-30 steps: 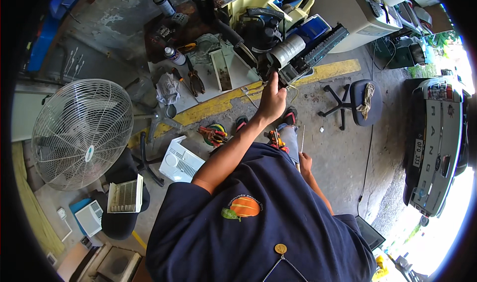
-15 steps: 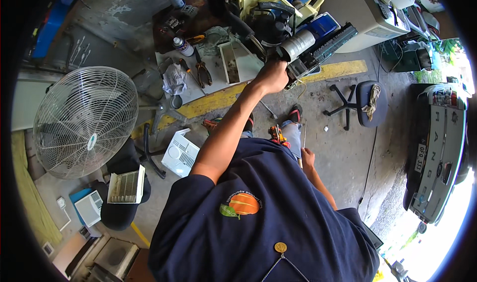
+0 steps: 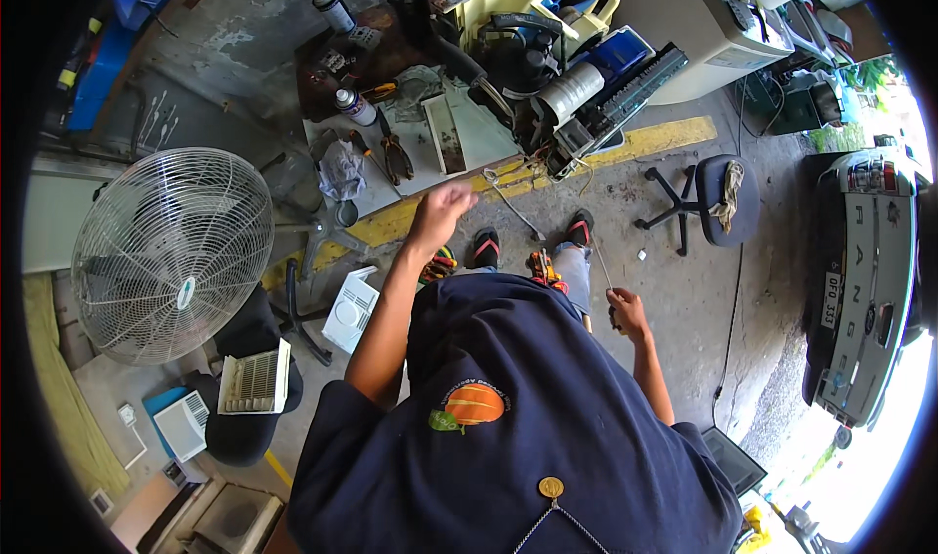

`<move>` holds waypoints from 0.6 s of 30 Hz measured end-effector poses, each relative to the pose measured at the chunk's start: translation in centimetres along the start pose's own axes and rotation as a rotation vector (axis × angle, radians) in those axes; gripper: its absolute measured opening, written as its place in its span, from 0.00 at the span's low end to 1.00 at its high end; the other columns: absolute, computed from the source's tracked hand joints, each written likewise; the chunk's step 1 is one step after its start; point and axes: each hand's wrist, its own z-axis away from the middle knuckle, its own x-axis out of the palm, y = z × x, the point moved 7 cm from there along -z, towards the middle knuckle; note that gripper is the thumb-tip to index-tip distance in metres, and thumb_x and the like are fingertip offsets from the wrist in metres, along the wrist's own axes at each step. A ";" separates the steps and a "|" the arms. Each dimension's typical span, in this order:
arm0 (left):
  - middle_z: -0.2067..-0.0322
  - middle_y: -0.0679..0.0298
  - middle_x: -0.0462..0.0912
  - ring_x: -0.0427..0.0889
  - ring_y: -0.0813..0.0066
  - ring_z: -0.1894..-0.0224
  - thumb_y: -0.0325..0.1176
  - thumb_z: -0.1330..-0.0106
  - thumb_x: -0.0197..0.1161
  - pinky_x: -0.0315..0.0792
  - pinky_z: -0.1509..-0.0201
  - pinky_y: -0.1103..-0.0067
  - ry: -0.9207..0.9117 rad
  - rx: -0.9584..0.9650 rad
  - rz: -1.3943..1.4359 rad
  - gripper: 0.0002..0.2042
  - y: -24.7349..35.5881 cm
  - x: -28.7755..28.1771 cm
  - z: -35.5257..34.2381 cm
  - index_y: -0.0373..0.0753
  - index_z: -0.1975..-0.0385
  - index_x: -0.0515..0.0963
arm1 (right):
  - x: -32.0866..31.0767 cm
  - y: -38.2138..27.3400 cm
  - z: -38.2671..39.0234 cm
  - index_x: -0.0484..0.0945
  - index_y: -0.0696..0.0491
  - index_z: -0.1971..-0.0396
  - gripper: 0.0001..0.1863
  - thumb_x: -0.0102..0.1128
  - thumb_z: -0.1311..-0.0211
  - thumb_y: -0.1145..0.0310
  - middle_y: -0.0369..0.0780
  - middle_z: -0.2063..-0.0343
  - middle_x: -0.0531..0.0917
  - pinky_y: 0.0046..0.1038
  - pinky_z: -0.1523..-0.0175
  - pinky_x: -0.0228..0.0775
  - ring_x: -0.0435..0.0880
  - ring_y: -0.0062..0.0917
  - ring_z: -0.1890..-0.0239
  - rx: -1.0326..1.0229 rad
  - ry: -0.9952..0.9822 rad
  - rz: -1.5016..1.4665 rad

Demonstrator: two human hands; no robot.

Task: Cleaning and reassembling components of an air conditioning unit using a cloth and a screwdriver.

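My left hand (image 3: 443, 217) is in the air in front of the low worktable, its fingers loosely curled with nothing visible in them. Lower and to the right, my right hand (image 3: 627, 314) is closed round the handle of a long, thin-shafted screwdriver (image 3: 602, 262), whose shaft points away from me. At the table's right end lies a partly dismantled appliance, with a silver metal cylinder (image 3: 570, 93) and a dark finned part (image 3: 635, 95). A pair of pliers (image 3: 394, 155), an orange-handled screwdriver (image 3: 362, 146) and a shallow white tray (image 3: 433, 114) lie on the table.
A large fan (image 3: 174, 256) stands at the left, near white plastic housings (image 3: 350, 312). Spray cans (image 3: 354, 106) and a crumpled cloth (image 3: 341, 171) are on the table. At the right are an office chair (image 3: 731, 202), a floor cable (image 3: 728, 344) and a parked vehicle (image 3: 860, 290).
My left hand has let go of the appliance and drawn back toward me and to the left. My right hand has come out farther from my body, with the screwdriver in it.
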 end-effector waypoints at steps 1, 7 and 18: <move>0.44 0.54 0.87 0.86 0.66 0.43 0.28 0.25 0.60 0.75 0.33 0.73 0.009 -0.039 -0.068 0.19 -2.2 -0.5 0.6 0.30 0.36 0.78 | -0.6 -1.7 0.7 0.86 0.59 0.57 0.17 0.60 0.26 0.59 0.38 0.77 0.80 0.28 0.75 0.65 0.74 0.24 0.79 0.004 -0.059 0.098; 0.52 0.55 0.90 0.89 0.59 0.53 0.30 0.24 0.60 0.80 0.43 0.71 -0.009 0.639 -0.789 0.14 1.7 7.2 3.9 0.36 0.42 0.82 | 2.4 -12.0 2.6 0.85 0.58 0.53 0.16 0.63 0.30 0.61 0.39 0.74 0.84 0.31 0.69 0.69 0.76 0.27 0.76 -0.479 -0.397 0.456; 0.70 0.59 0.89 0.87 0.54 0.68 0.39 0.25 0.60 0.75 0.64 0.64 -0.098 -0.048 -0.906 0.11 0.3 2.3 6.6 0.42 0.55 0.86 | 11.1 -23.6 4.9 0.84 0.57 0.44 0.22 0.70 0.41 0.77 0.37 0.72 0.85 0.27 0.61 0.74 0.79 0.24 0.72 -1.001 -0.371 0.240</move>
